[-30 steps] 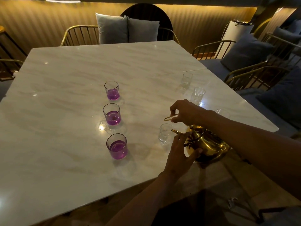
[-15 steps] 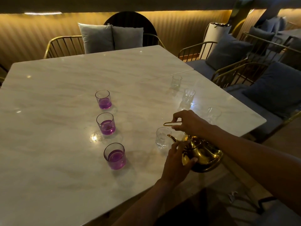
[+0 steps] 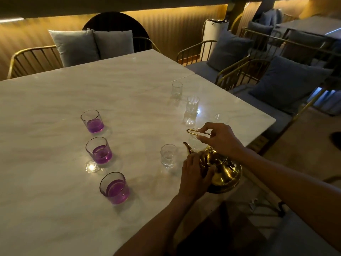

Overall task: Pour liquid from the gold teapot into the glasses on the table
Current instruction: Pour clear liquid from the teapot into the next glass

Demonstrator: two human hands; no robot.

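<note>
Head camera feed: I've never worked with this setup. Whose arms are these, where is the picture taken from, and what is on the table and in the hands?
There is no machine here. A person wears one wide-angle camera on the head, looking forward and down, so the two bare arms coming in from the bottom are that person's own.

The right hand pinches the thin handle of the gold teapot, and the left hand steadies the pot's body near the spout. The pot sits near the edge of the marble table, its spout aimed toward a small clear glass close by.

On the left stand three tumblers partly filled with purple liquid. Further back on the right are more small clear glasses; whether they hold anything is hard to tell. Cushioned chairs surround the table.
</note>
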